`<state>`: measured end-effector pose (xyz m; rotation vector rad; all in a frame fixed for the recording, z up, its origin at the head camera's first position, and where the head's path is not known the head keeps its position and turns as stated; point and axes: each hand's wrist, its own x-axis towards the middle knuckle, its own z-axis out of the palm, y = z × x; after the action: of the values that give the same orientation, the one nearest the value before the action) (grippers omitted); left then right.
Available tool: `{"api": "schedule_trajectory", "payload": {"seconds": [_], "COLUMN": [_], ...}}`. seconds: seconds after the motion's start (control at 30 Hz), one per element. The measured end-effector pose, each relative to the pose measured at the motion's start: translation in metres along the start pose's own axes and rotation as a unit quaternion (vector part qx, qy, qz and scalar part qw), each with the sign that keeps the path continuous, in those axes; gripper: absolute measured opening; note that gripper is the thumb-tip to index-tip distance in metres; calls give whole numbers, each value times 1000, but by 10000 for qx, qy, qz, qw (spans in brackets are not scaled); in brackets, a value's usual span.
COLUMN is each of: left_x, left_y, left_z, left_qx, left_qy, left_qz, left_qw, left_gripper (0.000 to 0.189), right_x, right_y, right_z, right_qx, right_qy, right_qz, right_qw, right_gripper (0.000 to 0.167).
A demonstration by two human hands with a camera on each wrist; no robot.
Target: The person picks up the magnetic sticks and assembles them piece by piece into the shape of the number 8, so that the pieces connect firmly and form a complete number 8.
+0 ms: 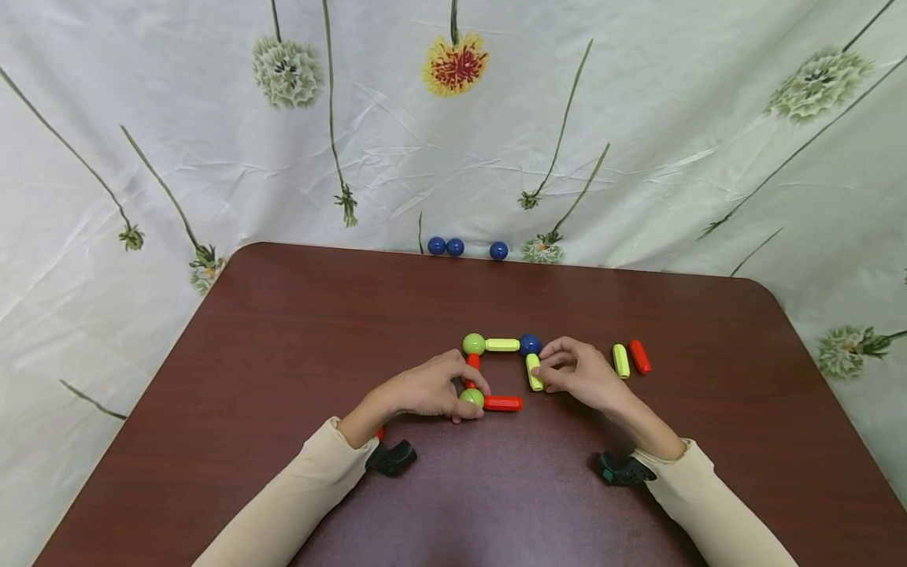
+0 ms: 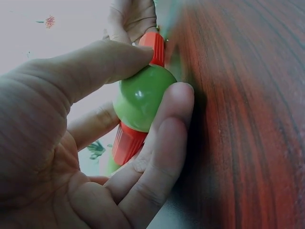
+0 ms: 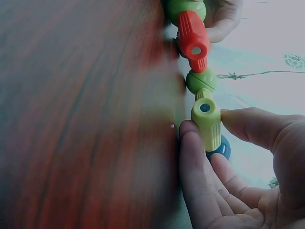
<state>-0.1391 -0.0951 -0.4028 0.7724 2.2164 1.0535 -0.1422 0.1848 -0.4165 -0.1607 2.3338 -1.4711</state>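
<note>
My left hand [image 1: 432,387] grips the near green ball [image 2: 145,98] between thumb and fingers. From that ball a red rod [image 1: 503,403] points right, and another red rod [image 1: 473,362] runs back to the far green ball [image 1: 474,344]. A yellow-green rod [image 1: 502,345] joins the far green ball to a blue ball [image 1: 529,344]. My right hand [image 1: 583,373] pinches a second yellow-green rod [image 3: 208,125], which extends from the blue ball toward me. Its near end, with a round dark tip, stands apart from the free end of the right-pointing red rod.
To the right of my right hand lie a loose yellow-green rod [image 1: 621,361] and a loose red rod [image 1: 640,357]. Several blue balls [image 1: 456,247] sit along the table's back edge. A small red piece [image 1: 380,434] shows beside my left wrist.
</note>
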Motion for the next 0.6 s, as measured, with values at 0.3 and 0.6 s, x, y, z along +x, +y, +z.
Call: {"api": "schedule_trajectory", "payload": {"seconds": [0.3, 0.6], "left_x": [-1, 0], "left_y": [1, 1], "left_z": [-1, -1], "left_qx": [116, 338], "left_qy": [48, 95], "left_qz": [-75, 3], "left_qw": [9999, 9994], "left_gripper": [21, 20], "right_x": [-2, -3], "right_y": [-2, -1], "right_z": [-1, -3], "right_qx": [-107, -2], "right_qy": [-12, -164], "right_qz": [-10, -133], "right_qw": [9999, 9998], "right_gripper": [36, 36]}}
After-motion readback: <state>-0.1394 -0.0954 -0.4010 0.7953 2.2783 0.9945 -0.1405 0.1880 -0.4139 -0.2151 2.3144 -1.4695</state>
